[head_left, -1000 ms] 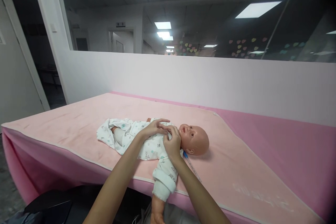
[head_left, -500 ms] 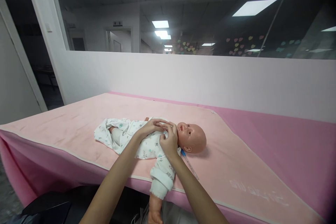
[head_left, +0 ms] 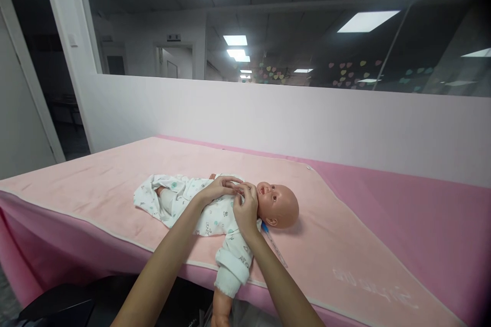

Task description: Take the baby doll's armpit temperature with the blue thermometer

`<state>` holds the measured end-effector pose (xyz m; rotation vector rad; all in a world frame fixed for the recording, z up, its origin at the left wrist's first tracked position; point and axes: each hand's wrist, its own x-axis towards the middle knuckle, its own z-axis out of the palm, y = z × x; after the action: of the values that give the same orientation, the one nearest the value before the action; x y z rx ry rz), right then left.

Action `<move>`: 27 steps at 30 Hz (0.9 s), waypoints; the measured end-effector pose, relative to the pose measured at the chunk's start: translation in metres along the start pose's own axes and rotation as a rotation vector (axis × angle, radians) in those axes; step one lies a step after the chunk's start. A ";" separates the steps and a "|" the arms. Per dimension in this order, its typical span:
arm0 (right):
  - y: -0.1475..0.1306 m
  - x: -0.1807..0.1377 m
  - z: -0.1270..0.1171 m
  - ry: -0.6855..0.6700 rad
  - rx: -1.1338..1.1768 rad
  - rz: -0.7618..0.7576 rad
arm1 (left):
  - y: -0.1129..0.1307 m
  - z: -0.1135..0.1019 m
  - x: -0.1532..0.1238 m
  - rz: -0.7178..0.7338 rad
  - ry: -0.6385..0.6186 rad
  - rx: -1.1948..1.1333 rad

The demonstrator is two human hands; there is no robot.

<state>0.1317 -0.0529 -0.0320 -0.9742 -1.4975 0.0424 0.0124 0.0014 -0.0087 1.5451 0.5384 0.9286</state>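
A baby doll (head_left: pixel 278 204) lies on its back on the pink blanket (head_left: pixel 95 184), head to the right. It wears a white printed romper (head_left: pixel 180 199). One doll arm (head_left: pixel 226 276) hangs over the table's front edge. My left hand (head_left: pixel 218 189) rests on the doll's chest near the collar with fingers curled and pinched on the fabric. My right hand (head_left: pixel 245 209) meets it from the near side, fingers pinched on the romper at the neck. A thin blue-tipped stick (head_left: pixel 274 248) lies beside the doll's head.
The table is covered in darker pink cloth (head_left: pixel 402 214) on the right. A white half wall (head_left: pixel 268 117) with a glass window runs behind it. A dark doorway (head_left: pixel 53 76) is at the left. A dark object (head_left: pixel 57 306) sits below the table's front edge.
The view shifted slightly. Both hands stay together at the doll's collar; the left fingers have curled in closer to the right hand.
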 end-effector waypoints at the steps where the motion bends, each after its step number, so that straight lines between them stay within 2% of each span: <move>1: 0.000 0.000 0.000 -0.002 0.001 -0.003 | -0.001 -0.001 0.001 -0.005 -0.010 -0.008; 5: -0.001 -0.001 0.000 0.005 0.008 -0.005 | -0.004 -0.004 0.003 -0.005 -0.044 -0.013; 9: 0.001 -0.003 0.001 0.024 0.022 0.017 | -0.006 -0.006 0.004 0.048 -0.082 0.094; 16: 0.001 -0.002 0.000 0.012 0.034 0.076 | -0.006 -0.006 0.003 0.062 -0.037 0.194; 27: -0.001 -0.003 0.000 0.038 -0.003 0.001 | -0.003 -0.002 0.002 0.045 -0.018 0.088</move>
<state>0.1308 -0.0549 -0.0338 -0.9731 -1.4629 0.0218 0.0121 0.0043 -0.0110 1.6494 0.5397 0.9353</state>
